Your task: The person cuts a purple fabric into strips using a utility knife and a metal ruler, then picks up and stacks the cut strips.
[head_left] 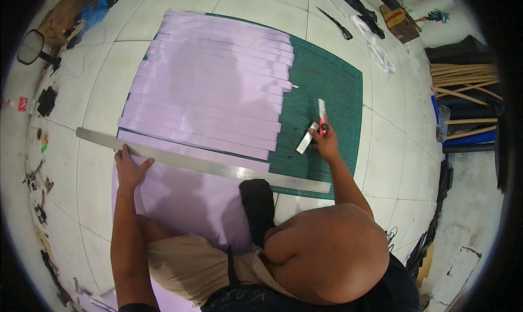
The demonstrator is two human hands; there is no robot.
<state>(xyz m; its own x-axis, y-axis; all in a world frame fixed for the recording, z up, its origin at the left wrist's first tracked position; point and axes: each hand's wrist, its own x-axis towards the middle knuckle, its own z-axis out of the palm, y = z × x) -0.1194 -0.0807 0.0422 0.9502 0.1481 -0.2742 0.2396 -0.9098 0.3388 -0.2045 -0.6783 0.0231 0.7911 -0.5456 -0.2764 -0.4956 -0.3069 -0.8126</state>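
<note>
Left hand (131, 169), left of frame: thumb and fingers apart on metal ruler (201, 162). Right hand (327, 142), right of centre: fingers clamped on red cutter (322, 120), apparently also pale bar (306, 140).

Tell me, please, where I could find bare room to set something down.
The green gridded cutting mat shows bare right of the flat lilac strips, beyond the right hand; pale floor tiles are bare along the mat's right edge. It is crowded around the left hand and long silver metal ruler.
</note>
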